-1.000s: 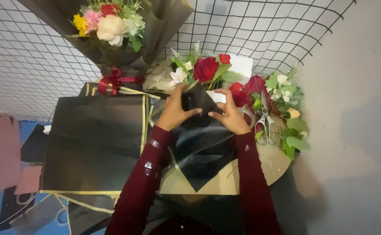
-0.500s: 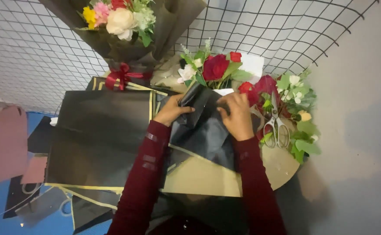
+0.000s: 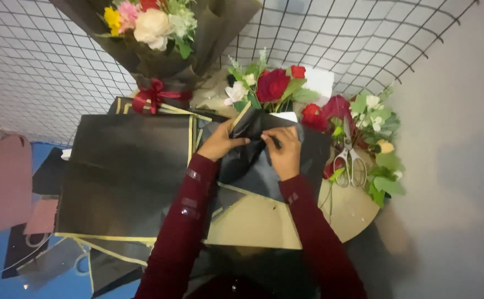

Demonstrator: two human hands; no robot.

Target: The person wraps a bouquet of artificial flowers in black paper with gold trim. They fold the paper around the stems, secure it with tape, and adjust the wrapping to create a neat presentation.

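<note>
Both hands had drawn closer together since half a second before, and the folded black wrapping sheet [image 3: 256, 152] had bunched tighter between them. My left hand [image 3: 224, 143] pinched the sheet's upper left fold, fingers clenched on the paper. My right hand [image 3: 284, 149] gripped the same sheet just beside it, thumb and fingers closed over a crease. The sheet lay gathered at the middle of the round tan tabletop [image 3: 352, 213], its lower part spread flat toward me, a gold-coloured edge showing along it. Just beyond the sheet sat a loose cluster of red roses with white blooms and green leaves [image 3: 272, 88], touching its far edge. More red and cream flowers with foliage [image 3: 375, 133] lay to the right, and silver scissors [image 3: 350, 160] rested among them, near my right hand but apart from it. A stack of large black sheets with gold borders [image 3: 126, 171] lay to the left. A finished bouquet in dark wrap, tied with a red ribbon [image 3: 153, 95], stood against the black wire grid [image 3: 363, 39].
</note>
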